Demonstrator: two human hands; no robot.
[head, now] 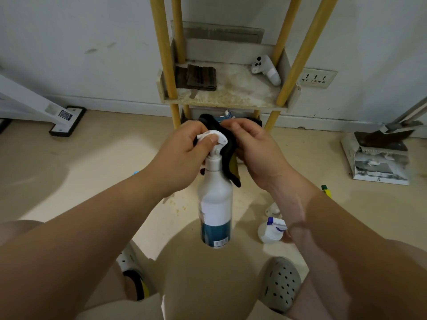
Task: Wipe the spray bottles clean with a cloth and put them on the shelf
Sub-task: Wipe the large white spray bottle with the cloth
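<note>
Forearms (92, 227) over beige floor (97, 158), stained shelf (231, 93) against white wall (69, 42)

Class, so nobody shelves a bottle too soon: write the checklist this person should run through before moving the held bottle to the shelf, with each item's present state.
1. Firm hold: left hand grips the spray bottle by its trigger head. Ok.
2. Cloth in use: right hand holds the black cloth against the head. Ok.
3. Bottle body wiped clean: cannot tell.
4. Room on the shelf between the folded brown cloth and the white controller: ok.
5. Shelf surface clean: not ok, it looks stained.
6. All bottles done: not ok, a second bottle stands on the floor.
</note>
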